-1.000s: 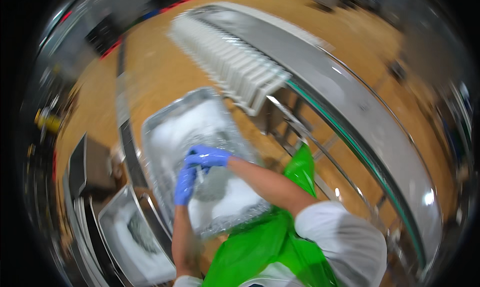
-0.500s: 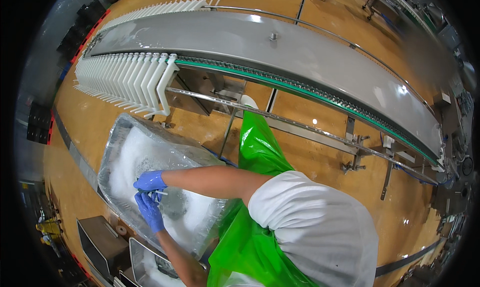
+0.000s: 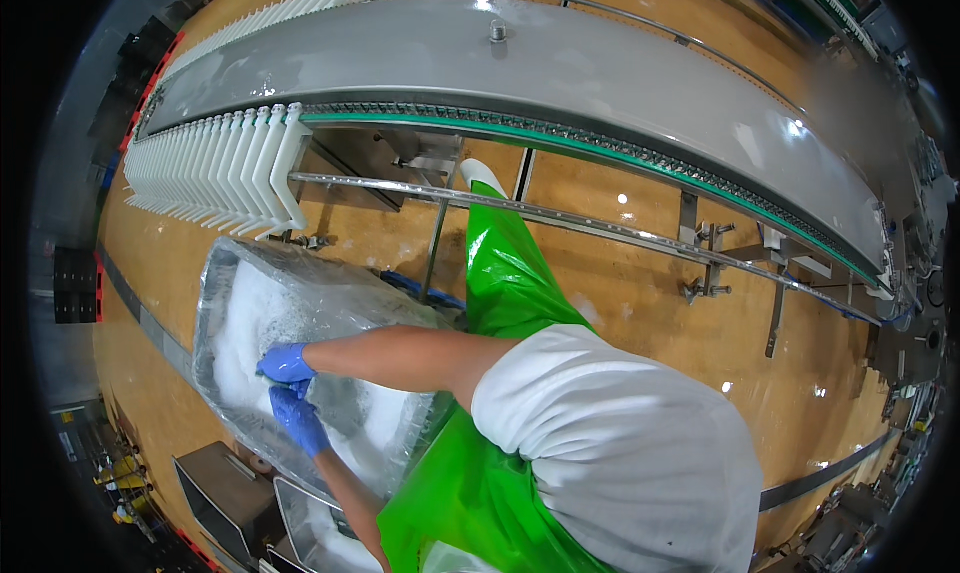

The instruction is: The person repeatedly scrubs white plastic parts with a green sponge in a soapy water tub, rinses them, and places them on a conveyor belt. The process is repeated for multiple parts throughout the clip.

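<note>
**My right grip (image 3: 285, 364) and left grip (image 3: 298, 421) meet over a lined tub (image 3: 340, 288)**

Both my hands wear blue-violet gloves, and they come together above the white suds (image 3: 245, 318), closer to the tub's left end than to the end beside my green apron (image 3: 470, 483). My right grip lies on top, its fingers curled down and inward; my left grip sits just below it, its fingertips up against the right. A sliver of something greenish (image 3: 266, 378) shows at the lower edge of my right grip, but the gloves cover the rest, so I cannot tell how firmly either grip is closed, or on what.

The tub stands low in front of me, covered by clear crinkled plastic that runs over its rim. Suds heap along its left end and spread toward the near corner, with a thinner, greyer patch beside my hands.

Past the tub's upper edge runs a long conveyor (image 3: 480, 53) with a smooth grey top, a green strip (image 3: 450, 131) along its near side and a row of white paddles (image 3: 225, 168) at its left end. A metal rail (image 3: 560, 216) follows below the strip. By the tub's lower left edge are a grey bin (image 3: 225, 483) and a smaller metal container (image 3: 325, 533) with suds inside. The floor (image 3: 640, 343) is orange-brown and shiny.
</note>
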Motion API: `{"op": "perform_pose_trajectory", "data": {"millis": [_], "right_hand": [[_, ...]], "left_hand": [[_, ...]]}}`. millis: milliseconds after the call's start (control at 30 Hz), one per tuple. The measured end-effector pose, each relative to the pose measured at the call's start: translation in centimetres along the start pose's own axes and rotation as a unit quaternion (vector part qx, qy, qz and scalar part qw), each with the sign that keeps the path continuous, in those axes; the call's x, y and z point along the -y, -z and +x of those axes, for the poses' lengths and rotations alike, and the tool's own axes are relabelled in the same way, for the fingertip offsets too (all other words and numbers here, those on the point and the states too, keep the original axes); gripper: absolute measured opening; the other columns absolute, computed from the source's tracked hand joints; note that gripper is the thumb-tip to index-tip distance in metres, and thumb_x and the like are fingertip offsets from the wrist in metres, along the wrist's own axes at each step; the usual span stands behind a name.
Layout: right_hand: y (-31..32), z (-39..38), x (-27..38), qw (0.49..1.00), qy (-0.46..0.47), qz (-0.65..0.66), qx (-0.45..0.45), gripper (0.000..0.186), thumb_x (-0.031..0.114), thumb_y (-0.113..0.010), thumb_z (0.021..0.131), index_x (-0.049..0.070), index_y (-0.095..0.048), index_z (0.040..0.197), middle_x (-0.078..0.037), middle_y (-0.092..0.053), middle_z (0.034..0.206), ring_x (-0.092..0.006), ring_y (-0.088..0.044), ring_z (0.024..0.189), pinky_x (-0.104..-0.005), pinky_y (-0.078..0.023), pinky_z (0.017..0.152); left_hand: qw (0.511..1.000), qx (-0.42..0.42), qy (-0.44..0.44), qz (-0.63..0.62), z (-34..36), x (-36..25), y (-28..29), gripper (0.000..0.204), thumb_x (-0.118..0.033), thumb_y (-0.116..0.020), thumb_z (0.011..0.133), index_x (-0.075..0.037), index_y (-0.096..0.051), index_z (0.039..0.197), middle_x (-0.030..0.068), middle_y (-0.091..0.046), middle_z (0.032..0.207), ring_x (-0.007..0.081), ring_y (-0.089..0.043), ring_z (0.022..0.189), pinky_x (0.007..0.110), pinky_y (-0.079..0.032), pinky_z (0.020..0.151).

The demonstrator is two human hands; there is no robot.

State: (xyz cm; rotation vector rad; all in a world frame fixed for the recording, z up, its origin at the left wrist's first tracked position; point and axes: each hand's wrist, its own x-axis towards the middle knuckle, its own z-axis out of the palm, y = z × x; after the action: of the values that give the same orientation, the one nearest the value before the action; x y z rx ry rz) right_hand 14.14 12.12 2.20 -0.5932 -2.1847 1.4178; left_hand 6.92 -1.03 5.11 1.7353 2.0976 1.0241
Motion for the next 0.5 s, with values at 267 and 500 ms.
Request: {"op": "perform_pose_trajectory", "data": {"millis": [267,500], "right_hand": [[-3.9,-7.3,2.5,0.965,-0.206,-0.161,0.033,0.025,0.02,-0.068,0.072,0.005,-0.073,0.091,-0.017,-0.07,0.093,-0.0329,-0.069,0.085,-0.0437,-0.055,0.074],[0.8,-3.6,4.1,0.986,-0.119,-0.114,0.003,0.025,0.021,-0.066,0.073,0.009,-0.071,0.094,-0.017,-0.069,0.096,-0.0349,-0.066,0.089,-0.045,-0.051,0.079]], "left_hand": [[0.967,0.2,-0.037,0.153,-6.4,19.1,-0.7,0.028,-0.024,-0.047,0.094,-0.002,-0.057,0.109,0.0096,-0.058,0.091,0.0191,-0.054,0.077,0.033,-0.045,0.067],[0.885,0.099,0.246,-0.383,-0.8,8.8,1.5,0.026,-0.029,-0.051,0.097,-0.007,-0.055,0.109,0.0024,-0.056,0.09,0.0129,-0.052,0.074,0.028,-0.043,0.065]]}}
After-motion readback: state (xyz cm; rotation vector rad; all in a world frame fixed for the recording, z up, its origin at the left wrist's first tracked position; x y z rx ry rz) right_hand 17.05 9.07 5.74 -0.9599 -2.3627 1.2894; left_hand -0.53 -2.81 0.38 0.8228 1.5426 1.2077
